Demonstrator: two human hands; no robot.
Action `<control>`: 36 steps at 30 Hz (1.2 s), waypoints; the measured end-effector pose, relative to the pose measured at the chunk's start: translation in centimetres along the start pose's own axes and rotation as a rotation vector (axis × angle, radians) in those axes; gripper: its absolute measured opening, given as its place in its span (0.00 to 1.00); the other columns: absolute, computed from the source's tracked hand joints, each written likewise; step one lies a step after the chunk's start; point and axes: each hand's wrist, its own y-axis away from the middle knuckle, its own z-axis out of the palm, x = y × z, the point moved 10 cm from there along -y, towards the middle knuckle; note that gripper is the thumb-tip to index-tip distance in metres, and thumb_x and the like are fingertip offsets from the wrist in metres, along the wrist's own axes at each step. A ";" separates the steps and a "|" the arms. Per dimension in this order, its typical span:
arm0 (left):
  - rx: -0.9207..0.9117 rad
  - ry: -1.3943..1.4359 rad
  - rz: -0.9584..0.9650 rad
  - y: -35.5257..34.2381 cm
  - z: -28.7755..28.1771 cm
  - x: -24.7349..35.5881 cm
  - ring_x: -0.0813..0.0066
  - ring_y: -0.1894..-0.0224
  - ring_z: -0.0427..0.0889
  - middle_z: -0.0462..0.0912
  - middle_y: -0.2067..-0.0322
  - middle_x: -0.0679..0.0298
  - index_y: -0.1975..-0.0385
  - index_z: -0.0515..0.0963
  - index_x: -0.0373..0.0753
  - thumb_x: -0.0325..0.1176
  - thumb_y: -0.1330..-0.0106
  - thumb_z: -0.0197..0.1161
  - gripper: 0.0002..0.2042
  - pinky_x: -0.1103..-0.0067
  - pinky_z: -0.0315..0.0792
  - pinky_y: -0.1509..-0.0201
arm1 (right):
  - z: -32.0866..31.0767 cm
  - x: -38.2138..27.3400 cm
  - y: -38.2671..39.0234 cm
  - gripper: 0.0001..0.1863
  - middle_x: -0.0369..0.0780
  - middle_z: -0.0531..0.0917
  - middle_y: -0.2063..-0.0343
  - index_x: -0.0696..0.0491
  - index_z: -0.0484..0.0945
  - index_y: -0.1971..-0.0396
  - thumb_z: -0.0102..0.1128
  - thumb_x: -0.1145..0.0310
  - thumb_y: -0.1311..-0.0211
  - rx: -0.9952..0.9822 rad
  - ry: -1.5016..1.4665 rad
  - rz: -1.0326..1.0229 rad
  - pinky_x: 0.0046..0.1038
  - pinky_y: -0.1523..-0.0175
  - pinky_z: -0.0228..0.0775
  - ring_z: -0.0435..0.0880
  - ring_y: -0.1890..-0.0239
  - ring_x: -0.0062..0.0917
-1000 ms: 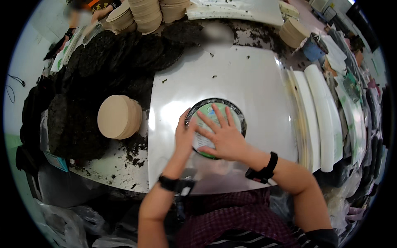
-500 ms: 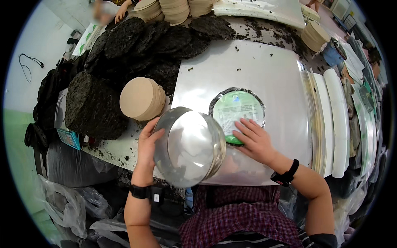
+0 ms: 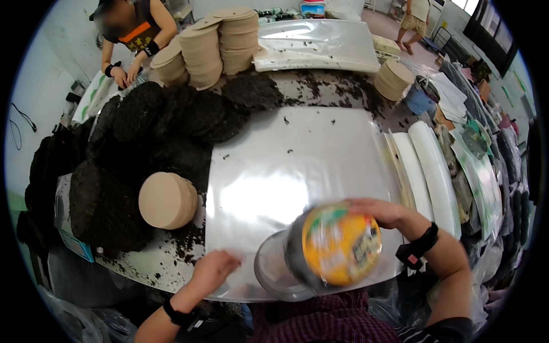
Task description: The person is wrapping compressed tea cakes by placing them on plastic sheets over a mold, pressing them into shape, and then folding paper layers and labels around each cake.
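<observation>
In my right hand (image 3: 380, 208) is a round, dark-rimmed package with a yellow and green label (image 3: 340, 246), tilted and blurred, gripped at its top edge. Beside and partly under it, a round shiny, see-through-looking container (image 3: 271, 266) rests near the front edge of the silvery sheet (image 3: 309, 148). My left hand (image 3: 214, 268) is just left of that container, not visibly touching it, with its fingers smeared by motion. A short stack of tan discs (image 3: 163, 200) stands to the left, beside dark dried sheets (image 3: 100, 206).
Taller tan disc stacks (image 3: 200, 57) and a flat plastic bundle (image 3: 314, 43) lie along the back. Rolled white sheets (image 3: 429, 171) line the right, near a blue container (image 3: 416, 103). A co-worker (image 3: 148, 26) works back left; another person (image 3: 414, 26) is at back right.
My left hand has released the shiny container and moved left. The package has been lifted from the sheet and brought down rightward by my right hand, its yellow label now showing instead of the green.
</observation>
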 end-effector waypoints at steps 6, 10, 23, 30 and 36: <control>-0.078 -0.040 0.269 2.8 3.8 2.6 0.63 0.53 0.75 0.77 0.62 0.68 0.68 0.81 0.46 0.37 0.41 0.67 0.05 0.65 0.69 0.48 | 5.5 -8.7 -4.0 0.37 0.44 0.67 0.36 0.51 0.58 0.31 0.52 0.45 0.32 -0.132 0.581 -0.339 0.39 0.35 0.65 0.73 0.38 0.34; -0.190 -0.053 0.225 1.2 4.6 1.7 0.64 0.56 0.75 0.76 0.65 0.67 0.68 0.81 0.45 0.39 0.40 0.65 0.07 0.67 0.70 0.51 | 13.0 -1.2 2.9 0.33 0.41 0.68 0.35 0.45 0.66 0.35 0.59 0.47 0.37 -0.483 1.293 -0.629 0.47 0.30 0.57 0.68 0.33 0.34; 0.176 -0.005 0.327 -5.6 -9.2 14.2 0.61 0.70 0.75 0.75 0.73 0.61 0.73 0.76 0.39 0.29 0.38 0.63 0.04 0.72 0.70 0.68 | 15.1 10.1 10.9 0.14 0.33 0.77 0.70 0.48 0.78 0.69 0.68 0.54 0.47 -0.190 1.295 -0.734 0.41 0.45 0.67 0.78 0.60 0.28; -0.205 -0.213 0.358 1.7 1.3 9.3 0.63 0.67 0.78 0.74 0.73 0.64 0.72 0.76 0.41 0.38 0.38 0.65 0.09 0.70 0.73 0.65 | 15.7 9.0 13.6 0.35 0.46 0.71 0.37 0.52 0.67 0.36 0.65 0.55 0.42 -0.330 1.267 -0.882 0.41 0.31 0.60 0.68 0.35 0.39; -0.201 -0.309 0.085 2.6 3.4 0.4 0.63 0.62 0.79 0.77 0.68 0.66 0.67 0.80 0.45 0.42 0.39 0.66 0.09 0.68 0.74 0.56 | 12.5 11.9 11.8 0.36 0.46 0.65 0.33 0.55 0.62 0.33 0.60 0.53 0.36 -0.311 1.282 -0.479 0.46 0.28 0.52 0.62 0.30 0.37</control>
